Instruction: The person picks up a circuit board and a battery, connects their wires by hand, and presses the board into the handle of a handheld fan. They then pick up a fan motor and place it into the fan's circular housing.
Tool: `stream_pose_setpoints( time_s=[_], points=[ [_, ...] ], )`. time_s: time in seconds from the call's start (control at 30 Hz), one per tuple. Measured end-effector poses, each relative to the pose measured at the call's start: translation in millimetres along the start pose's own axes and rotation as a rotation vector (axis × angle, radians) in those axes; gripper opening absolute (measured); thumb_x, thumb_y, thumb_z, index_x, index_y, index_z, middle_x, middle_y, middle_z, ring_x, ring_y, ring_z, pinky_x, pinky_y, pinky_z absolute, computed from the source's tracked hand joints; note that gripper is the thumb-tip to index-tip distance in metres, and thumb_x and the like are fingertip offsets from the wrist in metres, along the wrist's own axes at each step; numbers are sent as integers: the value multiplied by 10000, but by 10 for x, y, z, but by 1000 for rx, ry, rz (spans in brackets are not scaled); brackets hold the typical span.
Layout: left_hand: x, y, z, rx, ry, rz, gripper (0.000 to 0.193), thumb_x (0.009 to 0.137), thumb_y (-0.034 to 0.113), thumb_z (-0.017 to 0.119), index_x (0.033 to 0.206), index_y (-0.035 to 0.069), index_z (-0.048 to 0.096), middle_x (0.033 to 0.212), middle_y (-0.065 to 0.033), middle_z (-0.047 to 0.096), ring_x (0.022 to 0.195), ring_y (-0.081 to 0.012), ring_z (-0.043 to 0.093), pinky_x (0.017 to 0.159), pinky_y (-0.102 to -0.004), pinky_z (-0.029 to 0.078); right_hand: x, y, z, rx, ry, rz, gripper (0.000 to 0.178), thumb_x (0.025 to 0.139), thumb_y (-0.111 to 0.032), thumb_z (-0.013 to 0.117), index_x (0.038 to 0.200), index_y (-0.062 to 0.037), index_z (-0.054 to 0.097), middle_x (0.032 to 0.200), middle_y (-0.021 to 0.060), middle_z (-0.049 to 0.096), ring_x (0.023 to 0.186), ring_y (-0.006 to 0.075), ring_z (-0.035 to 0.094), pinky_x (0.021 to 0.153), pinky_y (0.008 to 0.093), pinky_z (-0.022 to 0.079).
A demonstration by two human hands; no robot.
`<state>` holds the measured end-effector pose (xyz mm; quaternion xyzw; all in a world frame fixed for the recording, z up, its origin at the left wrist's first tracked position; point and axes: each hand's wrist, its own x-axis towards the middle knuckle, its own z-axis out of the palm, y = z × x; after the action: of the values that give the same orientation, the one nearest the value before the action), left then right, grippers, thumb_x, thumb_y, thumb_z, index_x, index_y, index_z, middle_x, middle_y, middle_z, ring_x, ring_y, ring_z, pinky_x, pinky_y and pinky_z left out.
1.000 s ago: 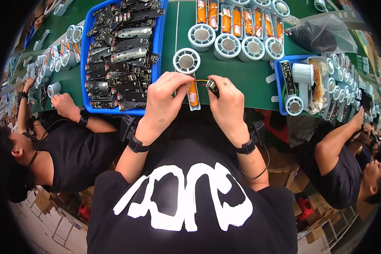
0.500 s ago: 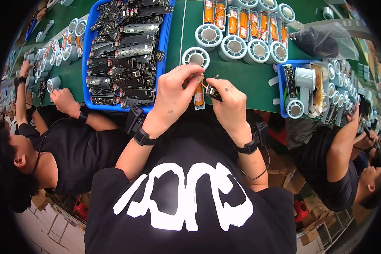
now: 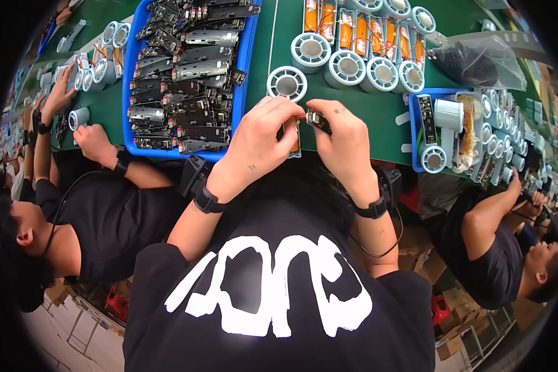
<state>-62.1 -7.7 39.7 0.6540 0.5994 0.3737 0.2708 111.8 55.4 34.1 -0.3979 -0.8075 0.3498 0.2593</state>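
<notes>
My right hand (image 3: 344, 139) grips a small black circuit board (image 3: 318, 121) between thumb and fingers. Pressed close to its end, my left hand (image 3: 263, 133) pinches a thin reddish wire (image 3: 302, 116), mostly covered by the fingertips. Just beyond both hands lies a light blue housing (image 3: 287, 83) with a round, spoked end and a grey disc in its centre. The handle part of that housing runs back toward me under my left hand, where a bit of orange battery (image 3: 296, 146) shows. Whether the wire is seated in the board cannot be made out.
On the left stands a blue tray (image 3: 128, 105) heaped with black circuit boards. Several light blue housings (image 3: 347, 67) with orange batteries are lined up at the far right. A blue bin (image 3: 415, 133) and a clear bag (image 3: 477, 59) lie farther right. Co-workers sit on both sides.
My right hand has brought the circuit board up against my left fingertips, and the gap between the hands has narrowed. My left hand now covers more of the battery.
</notes>
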Motion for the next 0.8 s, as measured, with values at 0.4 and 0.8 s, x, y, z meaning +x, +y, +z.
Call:
stream_pose_setpoints(
  time_s=[0.4,0.8],
  points=[
    [-118,21,118,40,135,-25,166,817,-55,710,972,-10,673,985,-122,662,850,-265,667,750,-342,549,136,130,-164,-88,-307,119,205,832,-23,715,1031,13,687,906,201,699,790,385,671,724,388,544],
    [-119,103,-71,254,170,14,75,828,2,712,885,30,675,885,-89,657,788,-303,631,712,-404,530,209,182,-134,277,-133,290,139,897,-18,724,1017,39,685,793,35,686,732,69,634,653,245,491]
  ],
)
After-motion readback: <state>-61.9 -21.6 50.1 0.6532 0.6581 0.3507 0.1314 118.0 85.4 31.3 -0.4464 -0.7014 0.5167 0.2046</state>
